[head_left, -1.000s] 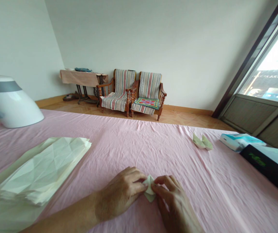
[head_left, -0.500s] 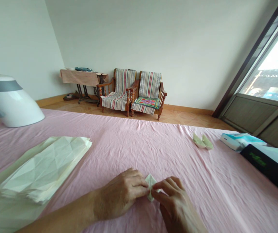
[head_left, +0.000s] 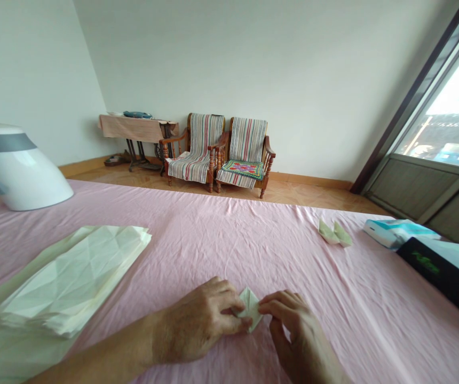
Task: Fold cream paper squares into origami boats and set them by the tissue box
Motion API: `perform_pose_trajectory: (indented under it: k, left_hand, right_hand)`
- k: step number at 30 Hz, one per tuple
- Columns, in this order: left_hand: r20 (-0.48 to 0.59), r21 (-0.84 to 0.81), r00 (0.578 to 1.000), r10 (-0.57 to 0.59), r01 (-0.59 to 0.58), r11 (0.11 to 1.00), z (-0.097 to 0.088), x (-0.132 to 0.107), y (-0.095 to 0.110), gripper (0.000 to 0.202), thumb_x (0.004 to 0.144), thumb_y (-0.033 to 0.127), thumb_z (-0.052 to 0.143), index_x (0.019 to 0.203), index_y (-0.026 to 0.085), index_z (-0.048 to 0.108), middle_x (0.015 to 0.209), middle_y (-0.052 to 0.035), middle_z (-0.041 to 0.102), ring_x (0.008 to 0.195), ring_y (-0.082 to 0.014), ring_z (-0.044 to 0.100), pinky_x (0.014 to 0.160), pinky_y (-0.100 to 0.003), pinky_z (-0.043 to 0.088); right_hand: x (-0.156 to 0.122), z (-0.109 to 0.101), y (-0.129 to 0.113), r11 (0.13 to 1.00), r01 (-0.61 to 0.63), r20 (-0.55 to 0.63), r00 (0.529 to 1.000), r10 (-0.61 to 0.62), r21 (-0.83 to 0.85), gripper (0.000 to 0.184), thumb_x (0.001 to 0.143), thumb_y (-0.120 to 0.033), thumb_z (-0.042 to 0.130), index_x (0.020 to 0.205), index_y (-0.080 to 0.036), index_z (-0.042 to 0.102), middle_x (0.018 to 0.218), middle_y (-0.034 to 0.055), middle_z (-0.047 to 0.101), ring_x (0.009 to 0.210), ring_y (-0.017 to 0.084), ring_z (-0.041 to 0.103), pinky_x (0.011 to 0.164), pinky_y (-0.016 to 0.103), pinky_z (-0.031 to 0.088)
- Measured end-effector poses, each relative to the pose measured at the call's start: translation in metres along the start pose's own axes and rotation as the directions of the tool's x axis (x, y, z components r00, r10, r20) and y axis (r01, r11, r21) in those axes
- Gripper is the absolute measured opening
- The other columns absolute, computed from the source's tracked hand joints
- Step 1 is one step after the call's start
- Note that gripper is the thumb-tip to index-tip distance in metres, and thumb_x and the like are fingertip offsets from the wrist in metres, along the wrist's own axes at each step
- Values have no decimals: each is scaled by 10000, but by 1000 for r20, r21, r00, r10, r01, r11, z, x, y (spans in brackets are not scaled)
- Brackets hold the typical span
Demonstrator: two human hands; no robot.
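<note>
A small piece of pale folded paper point(head_left: 250, 306) lies on the pink tablecloth close to me, in a diamond shape with a crease down its middle. My left hand point(head_left: 205, 319) grips its left side, the thumb pressing on the lower part and the fingers curled at the edge. At the right corner, my right hand point(head_left: 298, 330) pinches the edge with index finger and thumb close together. Its other fingers are bent. The underside of the paper is hidden.
To the left lies a stack of creased pale sheets point(head_left: 81, 277), with a white and grey jug point(head_left: 33, 170) behind it. A folded paper shape point(head_left: 334, 233) stands at the right, near a tissue pack point(head_left: 400, 232) and a black box point(head_left: 445, 280). Two wooden armchairs point(head_left: 242, 169) stand beyond the table.
My right fingers have shifted slightly right, from the middle of the folded paper to its right corner. My left thumb has moved further onto the paper's lower part.
</note>
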State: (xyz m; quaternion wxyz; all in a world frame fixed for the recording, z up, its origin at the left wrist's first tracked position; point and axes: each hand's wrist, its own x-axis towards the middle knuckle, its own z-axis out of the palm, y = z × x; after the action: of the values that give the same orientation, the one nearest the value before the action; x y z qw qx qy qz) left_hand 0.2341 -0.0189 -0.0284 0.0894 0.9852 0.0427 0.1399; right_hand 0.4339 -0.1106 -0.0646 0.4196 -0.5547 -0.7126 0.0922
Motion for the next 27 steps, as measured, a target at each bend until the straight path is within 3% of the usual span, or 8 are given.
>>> perform_pose_trajectory:
  k: [6,10,13,19,27]
  left_hand:
    - [-43,-120,999,-20,15,993,3,-2,-2,296,931,54,452,1184,166,559,1091,-77,655,976,-213,560,883,-355,401]
    - [-77,-152,988,-131,118,981,6,0,0,150,958,137,481,1063,155,585,934,-69,647,882,-208,567,829,-345,412]
    - [-115,-145,980,-164,147,979,9,3,2,91,962,174,494,968,149,581,874,-56,627,831,-198,554,799,-333,411]
    - [-177,-27,980,-95,91,995,13,6,1,201,987,155,420,856,142,571,794,-42,596,747,-169,527,736,-303,400]
    - [-147,64,989,-9,18,998,13,6,1,256,992,139,417,782,155,563,803,-32,622,745,-159,522,705,-300,371]
  right_hand:
    - [2,-5,-6,996,85,101,991,-84,-5,375,718,17,463,904,-237,665,896,22,653,817,175,564,713,297,410]
    - [3,-1,-8,993,110,130,986,-102,-49,282,783,-70,552,973,-257,644,907,14,645,830,197,552,738,334,404]
    - [3,5,-6,991,87,132,989,-74,-98,147,818,-119,553,896,-225,619,858,28,624,805,201,538,708,327,403]
    - [4,6,-7,986,115,137,986,-98,-123,143,856,-91,508,838,-211,584,823,25,605,772,187,523,681,303,393]
    - [5,6,-8,952,231,153,967,-202,-201,169,865,-102,547,743,-218,563,746,4,606,717,175,531,666,308,382]
